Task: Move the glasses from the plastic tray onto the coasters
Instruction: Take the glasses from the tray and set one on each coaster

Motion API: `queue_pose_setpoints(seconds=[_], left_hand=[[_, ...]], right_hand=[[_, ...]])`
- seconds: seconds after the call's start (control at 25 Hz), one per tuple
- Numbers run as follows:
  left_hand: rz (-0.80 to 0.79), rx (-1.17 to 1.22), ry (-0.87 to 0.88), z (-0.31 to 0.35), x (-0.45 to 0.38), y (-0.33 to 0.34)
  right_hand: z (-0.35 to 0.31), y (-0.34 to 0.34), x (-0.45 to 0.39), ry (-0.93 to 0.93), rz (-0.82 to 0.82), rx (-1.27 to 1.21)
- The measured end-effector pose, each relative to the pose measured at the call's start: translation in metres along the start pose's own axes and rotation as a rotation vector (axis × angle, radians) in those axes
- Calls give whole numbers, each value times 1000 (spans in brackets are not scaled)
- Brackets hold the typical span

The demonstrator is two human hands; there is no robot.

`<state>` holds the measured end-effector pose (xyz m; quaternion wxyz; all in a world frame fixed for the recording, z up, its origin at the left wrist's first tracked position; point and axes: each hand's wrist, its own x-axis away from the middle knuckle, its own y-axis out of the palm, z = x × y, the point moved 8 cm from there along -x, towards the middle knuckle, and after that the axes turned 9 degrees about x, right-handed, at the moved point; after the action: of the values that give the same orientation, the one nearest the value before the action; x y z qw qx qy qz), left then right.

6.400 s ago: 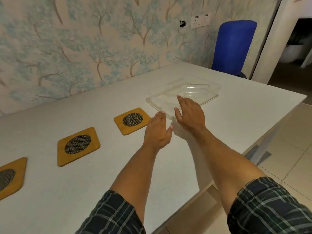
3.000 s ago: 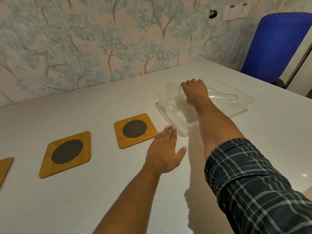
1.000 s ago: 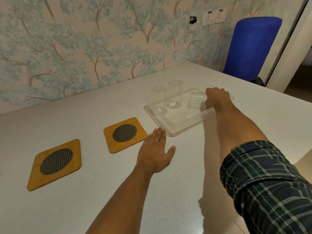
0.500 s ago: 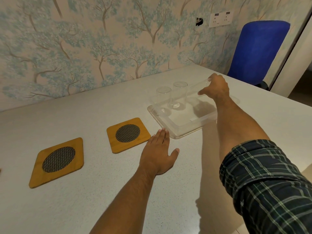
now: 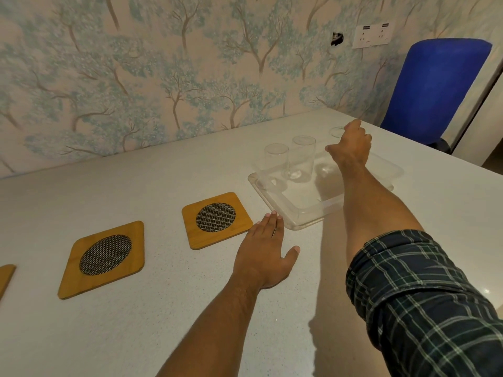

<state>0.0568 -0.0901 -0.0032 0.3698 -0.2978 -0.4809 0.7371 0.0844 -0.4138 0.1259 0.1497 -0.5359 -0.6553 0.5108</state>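
A clear plastic tray (image 5: 302, 217) lies on the white table, right of centre. Two clear glasses stand upright in its far left part: a shorter one (image 5: 275, 161) and a taller one (image 5: 302, 156). My right hand (image 5: 351, 146) reaches over the tray and grips a third glass (image 5: 336, 131) at its rim, upright at the tray's far side. My left hand (image 5: 265, 257) rests flat on the table, fingers spread, just right of the nearest wooden coaster (image 5: 216, 220). A second coaster (image 5: 104, 258) lies further left, and the corner of a third (image 5: 5, 276) shows at the left edge.
The table (image 5: 163, 308) meets a wall with tree-pattern wallpaper along its far side. A blue chair (image 5: 432, 88) stands past the table's far right corner. A wall socket (image 5: 373, 35) sits above it. The table's right edge runs close behind the tray.
My right hand has lifted the third glass from lying in the tray and set it upright at the far side. The left hand has stayed flat on the table.
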Motion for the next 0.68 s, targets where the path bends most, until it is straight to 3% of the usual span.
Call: queue_pose_setpoints(seconds=[0.68], left_hand=[[-12, 4, -10, -1, -2, 1]], right_hand=[[-7, 19, -8, -120, -124, 125]])
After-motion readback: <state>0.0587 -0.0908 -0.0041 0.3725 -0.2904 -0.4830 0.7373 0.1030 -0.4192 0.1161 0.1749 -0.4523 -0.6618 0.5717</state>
